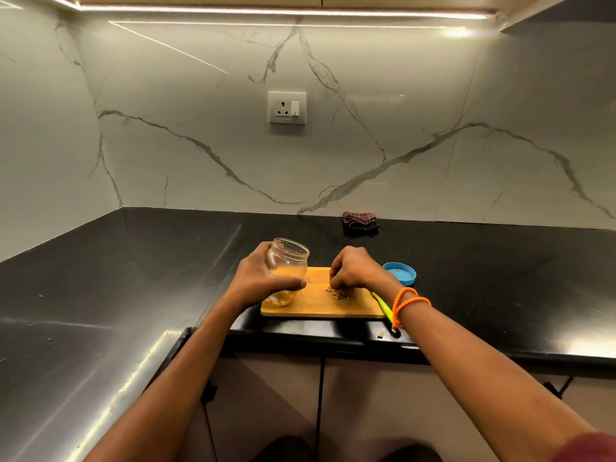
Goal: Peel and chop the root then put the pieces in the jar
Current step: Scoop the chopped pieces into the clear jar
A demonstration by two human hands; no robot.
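Observation:
A clear glass jar [288, 264] without its lid stands tilted at the left end of a wooden cutting board [320, 305]. My left hand [261, 278] grips the jar around its side. My right hand [355, 270] hovers fingers-down over a small heap of chopped root pieces [337, 294] in the middle of the board and pinches some of them. Pale peel scraps [280, 300] lie on the board under the jar.
A blue jar lid [400, 273] lies upside down right of the board. A green-handled tool [383, 306] sits by my right wrist at the counter's front edge. A folded dark cloth [360, 221] rests by the wall. The black counter [133, 261] extends left around a corner.

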